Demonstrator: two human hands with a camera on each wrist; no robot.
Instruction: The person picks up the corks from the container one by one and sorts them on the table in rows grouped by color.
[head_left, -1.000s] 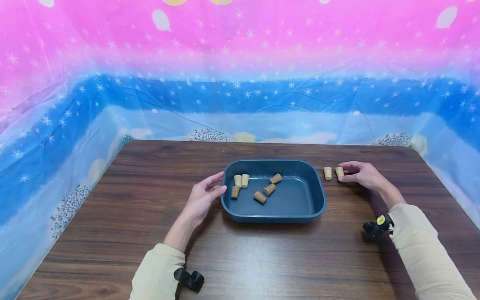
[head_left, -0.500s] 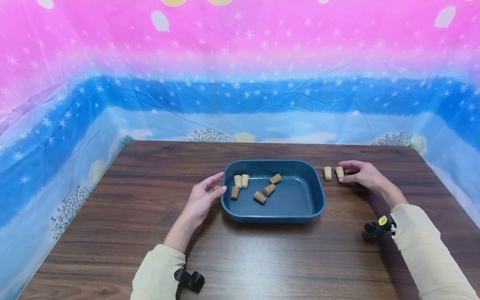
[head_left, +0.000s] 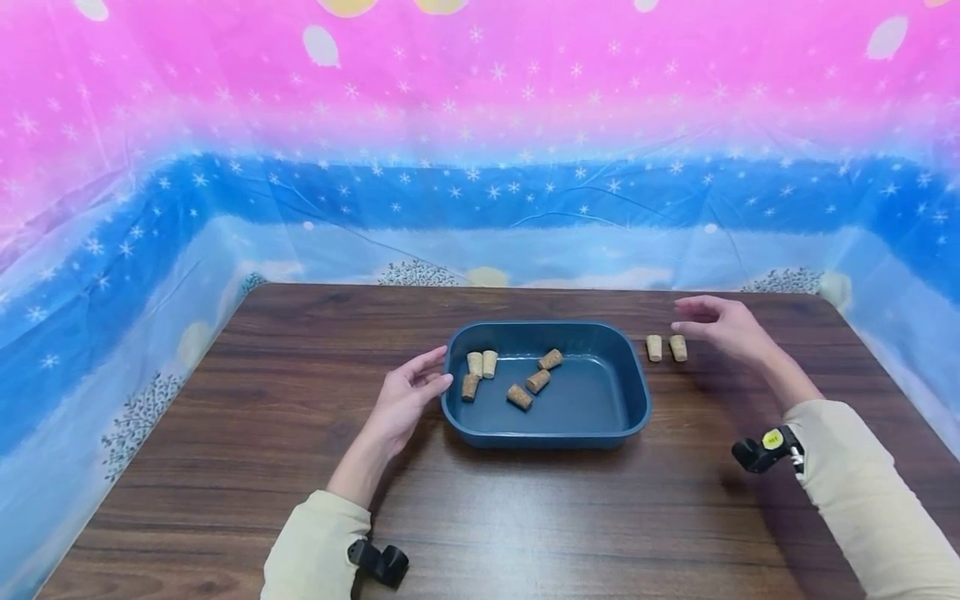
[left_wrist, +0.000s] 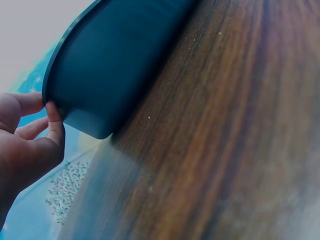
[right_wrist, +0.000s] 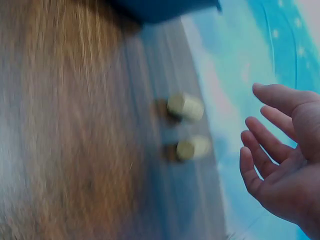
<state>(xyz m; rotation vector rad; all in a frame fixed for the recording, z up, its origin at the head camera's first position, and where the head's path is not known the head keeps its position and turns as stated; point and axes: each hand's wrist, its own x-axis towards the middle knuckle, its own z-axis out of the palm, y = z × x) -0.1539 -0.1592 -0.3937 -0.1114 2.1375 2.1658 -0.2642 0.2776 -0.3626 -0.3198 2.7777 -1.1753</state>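
My left hand (head_left: pixel 399 400) is at the left side of a dark blue rectangular basin (head_left: pixel 551 440). In the left wrist view, its thumb and fingers (left_wrist: pixel 55 127) pinch the basin's rim at a corner. Two pale tapered cork stoppers stand side by side on the table, right of the basin: one nearer cork (head_left: pixel 654 348) and one further right cork (head_left: pixel 678 348). Just behind and right of these, my right hand (head_left: pixel 731 332) hovers with nothing in its fingers. The right wrist view has the hand's fingers (right_wrist: pixel 270 137) spread loosely, apart from both corks.
Several corks lie inside the basin, toward its left and middle: two pale corks (head_left: pixel 489 364) beside brown corks (head_left: pixel 519 397). The brown wooden table (head_left: pixel 315 350) ends at a patterned cloth backdrop (head_left: pixel 480 192). Each wrist carries a black camera mount (head_left: pixel 757 452).
My right hand has let go of the rightmost cork and moved back and up from it. The cork stays standing on the table. My left hand and the basin have not moved.
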